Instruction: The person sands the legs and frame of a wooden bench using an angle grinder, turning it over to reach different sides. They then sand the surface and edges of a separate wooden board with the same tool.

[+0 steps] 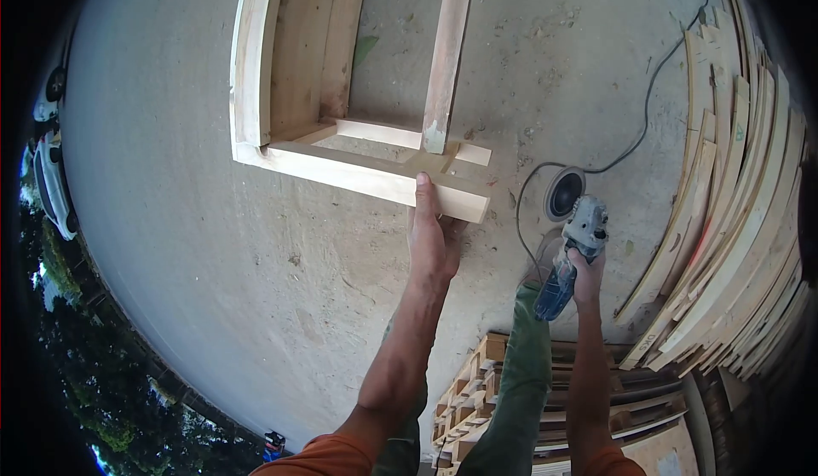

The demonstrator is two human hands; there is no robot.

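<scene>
A pale wooden frame [341, 169] stands on the concrete floor at the top middle, with boards on its left side and a darker bar running up from its near right corner. My left hand [434, 233] grips the near beam close to its right end, thumb on top and fingers underneath. In my right hand [586, 276] is a blue and grey angle grinder [564, 273], held by its body. Its round disc [565, 195] points up and to the left, clear of the wooden frame.
Long wooden strips [724, 220] are piled along the right side. A dark cord [641, 131] crosses the floor from the grinder to the top right. Stacked pallets [477, 374] lie near my legs. Vehicles [53, 182] and trees are at the far left.
</scene>
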